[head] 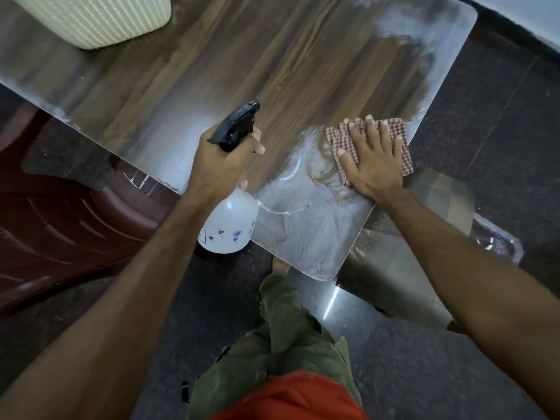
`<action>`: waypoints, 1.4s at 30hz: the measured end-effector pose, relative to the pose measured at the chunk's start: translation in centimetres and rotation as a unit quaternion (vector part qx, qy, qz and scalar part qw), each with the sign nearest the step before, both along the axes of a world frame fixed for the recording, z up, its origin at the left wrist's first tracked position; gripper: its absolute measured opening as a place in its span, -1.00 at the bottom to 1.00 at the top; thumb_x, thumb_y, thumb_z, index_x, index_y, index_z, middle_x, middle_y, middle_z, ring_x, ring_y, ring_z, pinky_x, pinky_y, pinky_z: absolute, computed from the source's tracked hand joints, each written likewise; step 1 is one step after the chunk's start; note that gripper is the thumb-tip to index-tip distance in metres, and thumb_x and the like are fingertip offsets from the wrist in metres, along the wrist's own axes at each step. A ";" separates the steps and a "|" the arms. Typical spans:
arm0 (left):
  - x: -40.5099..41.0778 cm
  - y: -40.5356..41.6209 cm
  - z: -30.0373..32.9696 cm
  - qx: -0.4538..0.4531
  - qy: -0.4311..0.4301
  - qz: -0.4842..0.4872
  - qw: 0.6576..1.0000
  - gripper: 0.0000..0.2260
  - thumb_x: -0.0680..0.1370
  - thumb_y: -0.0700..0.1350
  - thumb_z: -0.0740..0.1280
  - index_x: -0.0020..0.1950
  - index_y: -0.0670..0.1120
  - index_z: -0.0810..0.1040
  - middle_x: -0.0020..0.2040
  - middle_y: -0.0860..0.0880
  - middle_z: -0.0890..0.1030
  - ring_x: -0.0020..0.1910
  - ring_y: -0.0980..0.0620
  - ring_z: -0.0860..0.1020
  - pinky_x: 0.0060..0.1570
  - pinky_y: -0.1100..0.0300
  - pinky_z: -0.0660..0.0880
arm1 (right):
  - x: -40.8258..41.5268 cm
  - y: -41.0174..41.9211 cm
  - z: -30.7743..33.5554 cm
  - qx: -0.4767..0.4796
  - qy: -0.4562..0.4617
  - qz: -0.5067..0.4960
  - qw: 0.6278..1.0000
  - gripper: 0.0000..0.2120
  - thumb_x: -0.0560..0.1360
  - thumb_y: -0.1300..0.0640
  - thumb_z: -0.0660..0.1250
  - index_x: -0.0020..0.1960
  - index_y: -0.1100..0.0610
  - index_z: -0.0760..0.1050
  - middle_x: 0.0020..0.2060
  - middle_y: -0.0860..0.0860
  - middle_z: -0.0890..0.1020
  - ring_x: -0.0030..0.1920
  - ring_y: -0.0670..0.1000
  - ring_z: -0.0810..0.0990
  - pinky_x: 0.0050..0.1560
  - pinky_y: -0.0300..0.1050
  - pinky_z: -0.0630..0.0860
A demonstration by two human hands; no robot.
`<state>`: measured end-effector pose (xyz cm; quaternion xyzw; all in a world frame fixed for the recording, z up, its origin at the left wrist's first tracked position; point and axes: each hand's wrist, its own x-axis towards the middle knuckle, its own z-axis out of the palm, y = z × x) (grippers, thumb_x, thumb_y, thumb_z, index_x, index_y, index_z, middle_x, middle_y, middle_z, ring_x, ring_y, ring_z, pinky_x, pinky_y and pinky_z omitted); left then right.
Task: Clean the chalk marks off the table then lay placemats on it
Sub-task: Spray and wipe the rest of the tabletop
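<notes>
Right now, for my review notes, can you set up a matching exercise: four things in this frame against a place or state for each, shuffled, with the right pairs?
Things:
1. spray bottle
2. checked cloth
3. ribbed cream container
4. maroon chair

Places or states:
A. pressed flat under the right hand
B. on the table's far left part
C. gripped by the left hand
D. on the floor, left of the table

Pairs: 1-C, 2-A, 3-B, 4-D
</notes>
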<state>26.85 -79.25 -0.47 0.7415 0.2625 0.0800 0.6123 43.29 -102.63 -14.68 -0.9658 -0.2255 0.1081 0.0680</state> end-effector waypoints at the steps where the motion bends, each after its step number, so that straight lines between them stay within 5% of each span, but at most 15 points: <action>1: -0.2 -0.1 -0.1 0.002 0.001 0.002 1.000 -0.87 0.61 -0.22 0.30 0.13 -0.15 0.57 0.00 -0.23 0.65 -0.57 0.18 0.46 -0.53 0.31 0.40 | 0.5 0.8 0.2 0.006 0.003 -0.014 1.000 -0.33 0.59 -0.36 -0.14 0.62 -0.12 -0.07 0.62 0.03 -0.08 0.60 0.13 -0.16 0.54 0.28 -0.20; 8: -1.3 -0.7 -0.7 0.004 0.022 0.010 1.000 -0.84 0.62 -0.22 0.29 0.16 -0.22 0.57 -0.01 -0.25 0.66 -0.59 0.19 0.45 -0.53 0.31 0.40 | -3.8 4.9 0.1 0.000 0.002 0.089 0.996 -0.35 0.61 -0.33 -0.16 0.62 -0.10 -0.13 0.62 0.05 -0.12 0.60 0.16 -0.17 0.54 0.28 -0.20; 13: -2.7 -0.4 -0.9 0.019 0.051 -0.005 0.998 -0.93 0.59 -0.21 0.32 -0.03 -0.10 0.59 -0.02 -0.23 0.67 -0.61 0.17 0.42 -0.45 0.23 0.48 | -5.7 1.8 -0.8 -0.028 -0.011 0.144 0.989 -0.33 0.58 -0.38 -0.21 0.61 -0.13 -0.11 0.62 0.03 -0.06 0.60 0.11 -0.12 0.54 0.26 -0.17; 21: -7.2 -0.7 -3.5 0.012 0.172 -0.079 0.982 -0.85 0.57 -0.09 0.38 0.07 -0.13 0.62 -0.19 -0.17 0.67 -0.62 0.00 0.41 -0.48 0.17 0.43 | -0.5 2.4 0.0 0.015 0.010 0.007 1.000 -0.36 0.61 -0.33 -0.10 0.62 -0.12 -0.04 0.62 0.03 -0.06 0.60 0.13 -0.15 0.53 0.23 -0.26; 26: -9.8 -1.5 -5.0 0.009 0.201 -0.110 0.973 -0.86 0.57 -0.07 0.37 0.10 -0.07 0.61 -0.37 -0.04 0.59 -0.64 0.02 0.39 -0.46 0.11 0.41 | -0.6 2.4 0.2 0.012 0.021 0.005 1.000 -0.35 0.60 -0.33 -0.11 0.62 -0.10 -0.04 0.62 0.03 -0.08 0.60 0.13 -0.16 0.54 0.22 -0.25; 32: -12.6 -1.9 -5.3 -0.027 0.186 -0.152 0.970 -0.89 0.57 -0.08 0.41 0.09 0.03 0.61 -0.20 -0.05 0.69 -0.60 0.00 0.40 -0.53 0.19 0.38 | -1.0 1.9 0.6 0.020 0.030 0.014 0.999 -0.34 0.60 -0.34 -0.09 0.62 -0.09 -0.03 0.62 0.03 -0.08 0.60 0.13 -0.17 0.54 0.24 -0.24; 42: -14.0 -2.3 -4.8 -0.036 0.206 -0.160 0.965 -0.79 0.58 -0.12 0.37 0.21 0.01 0.60 -0.32 -0.12 0.52 -0.58 0.02 0.36 -0.51 0.20 0.34 | -3.5 0.5 0.2 0.003 0.018 0.036 0.999 -0.31 0.59 -0.38 -0.15 0.62 -0.09 -0.07 0.62 0.04 -0.10 0.60 0.13 -0.18 0.54 0.25 -0.24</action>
